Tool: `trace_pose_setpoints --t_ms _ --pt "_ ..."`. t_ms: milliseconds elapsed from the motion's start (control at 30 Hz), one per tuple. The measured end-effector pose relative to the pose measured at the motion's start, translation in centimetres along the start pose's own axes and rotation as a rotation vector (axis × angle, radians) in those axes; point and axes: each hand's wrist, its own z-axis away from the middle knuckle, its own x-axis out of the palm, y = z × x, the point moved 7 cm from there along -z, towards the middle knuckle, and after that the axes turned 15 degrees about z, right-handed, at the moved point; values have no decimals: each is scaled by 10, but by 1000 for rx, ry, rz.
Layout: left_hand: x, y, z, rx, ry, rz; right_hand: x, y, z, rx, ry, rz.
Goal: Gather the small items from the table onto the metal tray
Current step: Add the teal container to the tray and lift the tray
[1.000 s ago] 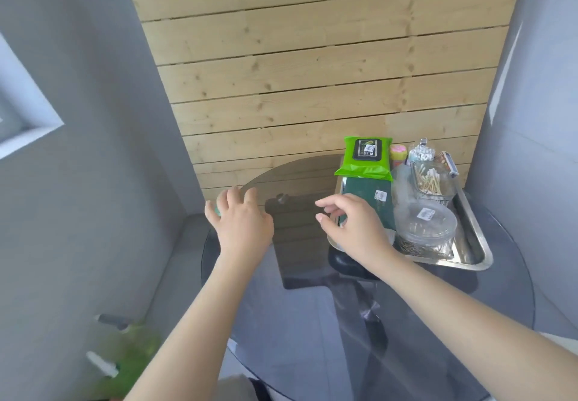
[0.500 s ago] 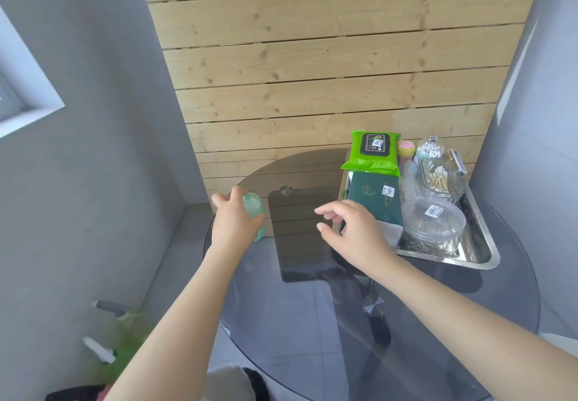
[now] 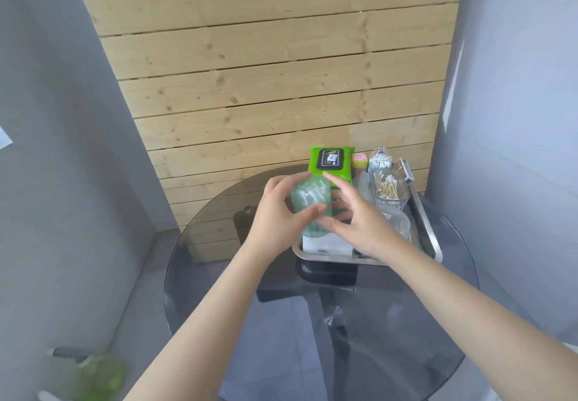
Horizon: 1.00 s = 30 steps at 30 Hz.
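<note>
Green bottle held over the tray

Left hand (image 3: 275, 213) grips the pale green bottle (image 3: 311, 205) mid-frame above the metal tray (image 3: 430, 238); right hand (image 3: 359, 216), fingers spread open, touches it.

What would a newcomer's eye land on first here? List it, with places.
The pale green translucent bottle, gripped in the left hand above the near-left corner of the shiny metal tray, with the open right hand alongside it. Behind it, the bright green wipes packet stands at the tray's far end.
</note>
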Motion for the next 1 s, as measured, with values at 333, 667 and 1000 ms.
trace_pose_setpoints --t_ms 333,667,1000 --pt "97 -1 -29 -93 -177 282 -72 68 8 164 142 68" --pt "111 -37 -72 -214 -89 240 -76 101 -46 357 345 283" --pt "125 -53 -91 -206 -179 -63 -75 109 -54 419 271 643"
